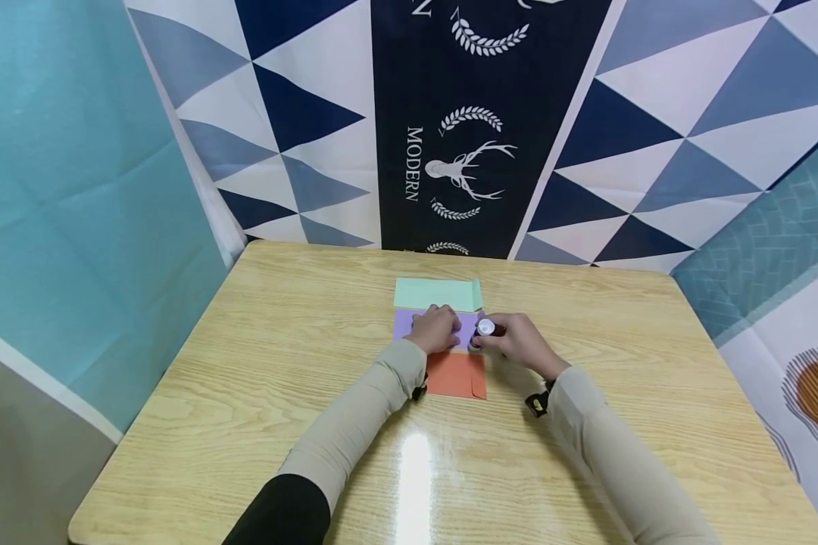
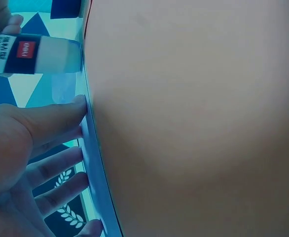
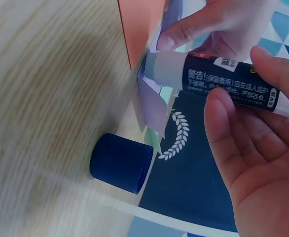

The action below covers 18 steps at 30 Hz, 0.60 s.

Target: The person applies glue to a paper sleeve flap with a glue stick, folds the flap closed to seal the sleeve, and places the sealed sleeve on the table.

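A purple envelope (image 1: 402, 322) lies on the table with its right-hand flap turned up at the edge. My left hand (image 1: 435, 330) presses it down, fingers spread with their tips on the paper. In my right hand (image 1: 523, 345) a glue stick (image 3: 223, 79) with a dark label is gripped between thumb and fingers. Its uncapped end touches the purple paper at the flap, close to the left thumb. The dark blue cap (image 3: 120, 163) stands on the table near the flap, seen in the right wrist view.
A mint green envelope (image 1: 435, 293) lies beyond the purple one. On the near side is an orange envelope (image 1: 453, 376), partly behind the left wrist. All rest on a wooden table (image 1: 279, 363), with a patterned cloth (image 1: 320, 113) hanging along its far edge.
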Motion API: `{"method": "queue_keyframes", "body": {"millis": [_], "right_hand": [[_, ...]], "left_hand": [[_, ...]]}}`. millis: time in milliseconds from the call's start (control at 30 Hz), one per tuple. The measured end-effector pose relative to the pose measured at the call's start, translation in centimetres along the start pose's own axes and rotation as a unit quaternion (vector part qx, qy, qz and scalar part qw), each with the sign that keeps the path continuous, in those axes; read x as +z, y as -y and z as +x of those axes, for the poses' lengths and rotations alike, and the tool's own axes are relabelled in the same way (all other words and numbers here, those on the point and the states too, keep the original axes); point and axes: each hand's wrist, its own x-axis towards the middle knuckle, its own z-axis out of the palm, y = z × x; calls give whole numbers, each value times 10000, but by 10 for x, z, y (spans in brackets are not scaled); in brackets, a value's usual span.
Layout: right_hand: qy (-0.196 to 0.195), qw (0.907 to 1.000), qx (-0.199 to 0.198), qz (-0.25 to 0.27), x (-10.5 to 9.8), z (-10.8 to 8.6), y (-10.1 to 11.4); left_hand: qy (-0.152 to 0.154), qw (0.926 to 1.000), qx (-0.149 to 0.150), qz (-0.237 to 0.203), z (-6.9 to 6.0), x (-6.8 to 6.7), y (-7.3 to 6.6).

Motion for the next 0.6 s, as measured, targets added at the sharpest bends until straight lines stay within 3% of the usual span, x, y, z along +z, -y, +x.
{"method": "queue_keyframes", "body": {"millis": [300,600], "right_hand": [[-418,9985,311,194,-14,-3,1],[-592,9967,467,307,-22,-1,-1]], "left_hand": [[103,9999,0,-20,1,-5,-2],[-60,9996,-105,249,5,4,-7]]}}
